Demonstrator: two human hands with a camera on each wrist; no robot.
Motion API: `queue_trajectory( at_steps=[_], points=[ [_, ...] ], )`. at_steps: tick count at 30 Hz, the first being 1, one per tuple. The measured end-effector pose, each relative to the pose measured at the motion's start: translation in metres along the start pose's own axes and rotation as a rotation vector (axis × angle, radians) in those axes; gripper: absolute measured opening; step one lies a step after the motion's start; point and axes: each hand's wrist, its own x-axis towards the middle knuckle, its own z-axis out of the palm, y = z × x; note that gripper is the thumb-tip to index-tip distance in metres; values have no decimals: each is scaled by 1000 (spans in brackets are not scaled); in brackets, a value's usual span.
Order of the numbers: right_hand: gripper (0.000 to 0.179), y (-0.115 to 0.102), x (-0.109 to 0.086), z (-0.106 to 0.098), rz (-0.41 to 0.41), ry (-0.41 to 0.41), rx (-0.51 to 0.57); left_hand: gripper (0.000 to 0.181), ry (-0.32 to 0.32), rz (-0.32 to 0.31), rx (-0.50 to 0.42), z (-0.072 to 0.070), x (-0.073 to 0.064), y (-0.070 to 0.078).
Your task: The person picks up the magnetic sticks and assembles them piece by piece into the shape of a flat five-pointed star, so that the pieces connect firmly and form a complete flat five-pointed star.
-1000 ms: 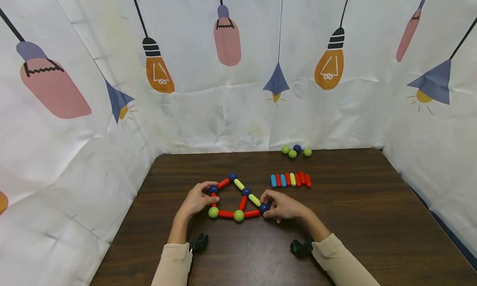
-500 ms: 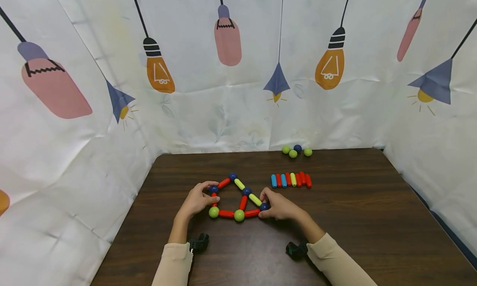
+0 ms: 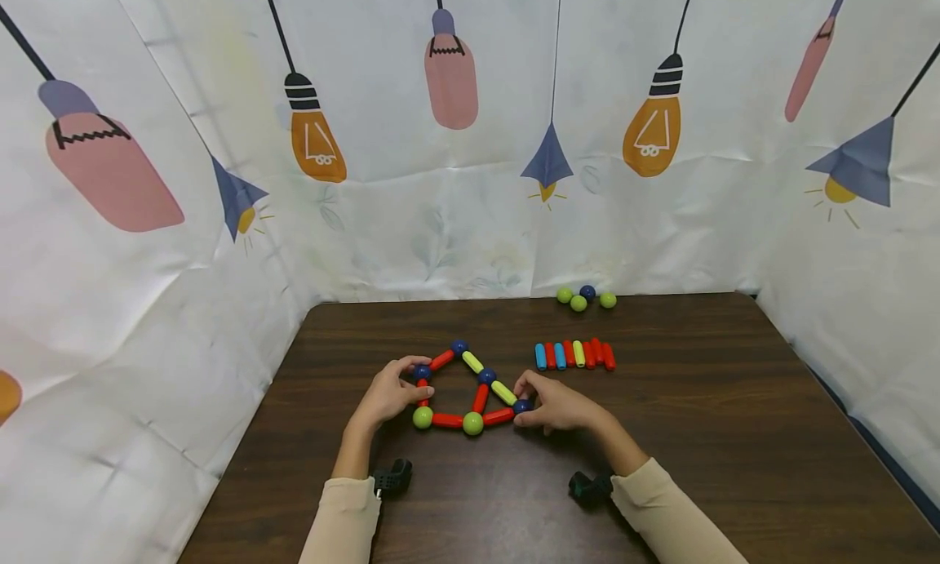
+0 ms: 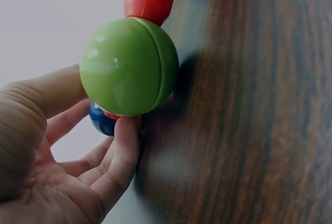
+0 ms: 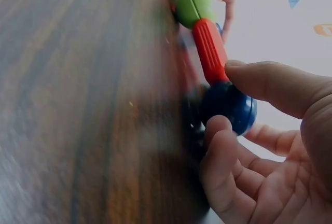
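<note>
A flat frame of magnetic rods and balls lies on the brown table (image 3: pixel 698 368) in the head view. On its left side my left hand (image 3: pixel 385 394) holds a red magnetic rod (image 3: pixel 423 392), forefinger at the upper blue ball (image 3: pixel 422 372). A green ball (image 4: pixel 127 67) fills the left wrist view in front of those fingers. My right hand (image 3: pixel 561 405) pinches the blue ball (image 5: pixel 228 107) at the right corner, thumb by the joining red rod (image 5: pixel 209 50). Yellow rods (image 3: pixel 503 393) slope up from this corner through a blue ball (image 3: pixel 487 376) to the top ball (image 3: pixel 459 348).
Behind the right hand, loose red, blue and yellow rods (image 3: pixel 578 354) lie in a row. Several green and blue balls (image 3: pixel 578 303) sit at the table's back edge. A printed cloth (image 3: pixel 485 213) hangs behind and at both sides.
My right fingers have drawn in on the corner blue ball, which has shifted slightly up in the head view with its red rod. The left hand keeps its hold.
</note>
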Motion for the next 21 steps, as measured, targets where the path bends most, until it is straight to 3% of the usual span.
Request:
queue_trajectory(
  at_steps=[8, 13, 18, 21],
  points=[
    [28, -1, -2, -4, -7, -45, -36, 50, 77, 78, 46, 3, -1, 4],
    [26, -6, -3, 2, -58, -132, -25, 46, 142, 112, 119, 3, -3, 10],
    [29, -12, -3, 6, -118, -326, 46, 44, 98, 154, 230, 2, -7, 19],
    [31, -12, -5, 3, -129, -350, 52, 42, 68, 177, 272, 3, -9, 25]
  ],
)
